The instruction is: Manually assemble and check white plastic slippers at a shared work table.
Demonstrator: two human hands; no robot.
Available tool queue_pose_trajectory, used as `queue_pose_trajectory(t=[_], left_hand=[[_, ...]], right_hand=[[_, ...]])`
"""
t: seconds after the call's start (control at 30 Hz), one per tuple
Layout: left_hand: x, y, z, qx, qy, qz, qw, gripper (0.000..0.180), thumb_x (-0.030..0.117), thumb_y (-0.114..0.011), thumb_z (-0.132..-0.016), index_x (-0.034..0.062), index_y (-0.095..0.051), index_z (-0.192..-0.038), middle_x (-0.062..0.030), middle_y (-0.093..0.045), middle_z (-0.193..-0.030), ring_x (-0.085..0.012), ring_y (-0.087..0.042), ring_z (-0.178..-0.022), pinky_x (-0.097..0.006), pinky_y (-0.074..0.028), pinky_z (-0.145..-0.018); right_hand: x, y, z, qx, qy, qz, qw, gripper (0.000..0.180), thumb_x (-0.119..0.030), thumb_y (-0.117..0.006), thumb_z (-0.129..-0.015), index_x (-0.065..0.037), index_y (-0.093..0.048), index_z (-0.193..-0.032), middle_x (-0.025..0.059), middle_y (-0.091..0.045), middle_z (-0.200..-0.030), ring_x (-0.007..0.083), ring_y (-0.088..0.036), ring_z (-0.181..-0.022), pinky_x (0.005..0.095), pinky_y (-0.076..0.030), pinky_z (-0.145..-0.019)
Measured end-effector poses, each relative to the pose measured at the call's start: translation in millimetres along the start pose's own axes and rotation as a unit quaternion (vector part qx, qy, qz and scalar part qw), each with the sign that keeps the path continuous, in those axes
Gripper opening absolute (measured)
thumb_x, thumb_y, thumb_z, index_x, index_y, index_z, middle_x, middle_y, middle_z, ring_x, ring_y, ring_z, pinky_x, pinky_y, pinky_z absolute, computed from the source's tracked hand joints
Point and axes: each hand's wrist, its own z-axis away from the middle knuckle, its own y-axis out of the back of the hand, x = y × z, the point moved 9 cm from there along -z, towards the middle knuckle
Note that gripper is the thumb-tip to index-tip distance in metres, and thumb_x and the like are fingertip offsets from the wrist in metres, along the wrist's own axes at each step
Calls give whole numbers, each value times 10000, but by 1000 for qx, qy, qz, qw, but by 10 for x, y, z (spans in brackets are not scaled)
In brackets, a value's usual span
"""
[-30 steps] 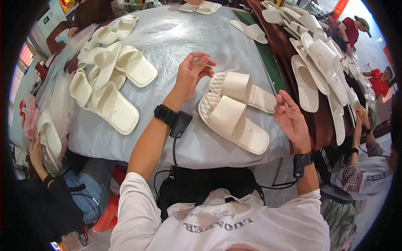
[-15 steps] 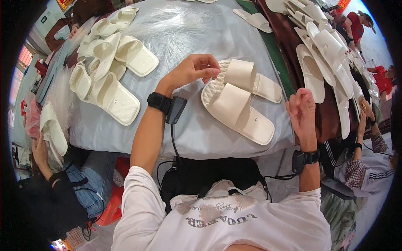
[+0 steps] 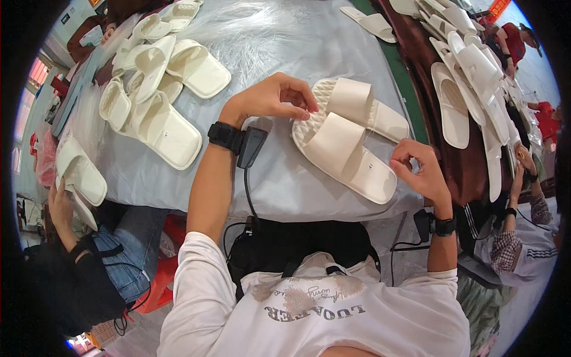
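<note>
Your hands [image 3: 276, 100] [image 3: 421, 171]: two. Slippers [image 3: 340, 143] [image 3: 351, 97] between them, toward near edge of tabletop [image 3: 279, 184]: two. Lone slipper [image 3: 373, 24], right edge: one. Your black wristbands [image 3: 226, 137] [image 3: 445, 226]: two.

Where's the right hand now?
Head view, right of centre: the right hand is by the right-hand ends of the two cream slippers, near the table's right edge.

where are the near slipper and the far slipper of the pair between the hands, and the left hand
Near slipper [image 3: 340, 144]: head view, on its wide strap.
Far slipper [image 3: 355, 101]: head view, on its strap.
Left hand [image 3: 269, 98]: head view, on the middle of the hand.
</note>
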Motion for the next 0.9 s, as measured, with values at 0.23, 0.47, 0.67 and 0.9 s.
queue_pose_trajectory(t=[0.23, 0.47, 0.67, 0.9], left_hand=[[52, -79, -12, -31, -31, 27, 999, 288, 59, -827, -789, 8, -719, -1050, -32, -688, -992, -111, -615, -883, -271, -514, -860], [124, -214, -45, -29, -59, -97, 993, 261, 68, -871, -719, 21, -772, -955, -10, -655, -893, -99, -563, -755, -241, -495, -727], [108, -241, -66, -14, -49, -112, 992, 159, 50, -806, -775, 13, -778, -927, -6, -652, -852, -102, -558, -734, -244, -474, -685], [95, -264, -61, -34, -47, -117, 991, 129, 64, -784, -798, 20, -779, -919, -13, -653, -860, -102, -559, -762, -246, -471, -702]], right_hand=[[61, 3, -60, 28, 3, -9, 1000, 87, -20, -692, -855, 3, -628, -801, 14, -587, -737, 75, -491, -637, 240, -375, -557], [63, -259, -188, 88, -50, 15, 995, 105, -76, -748, -872, 13, -699, -899, 27, -638, -814, 97, -536, -712, 252, -427, -630], [146, -506, -318, 71, -118, -39, 990, 138, -106, -775, -865, 2, -747, -947, 52, -679, -856, 130, -567, -783, 284, -462, -715], [59, -487, -332, 116, -76, 59, 989, 142, -111, -758, -876, 7, -738, -953, 63, -704, -871, 149, -581, -775, 296, -464, -741]])
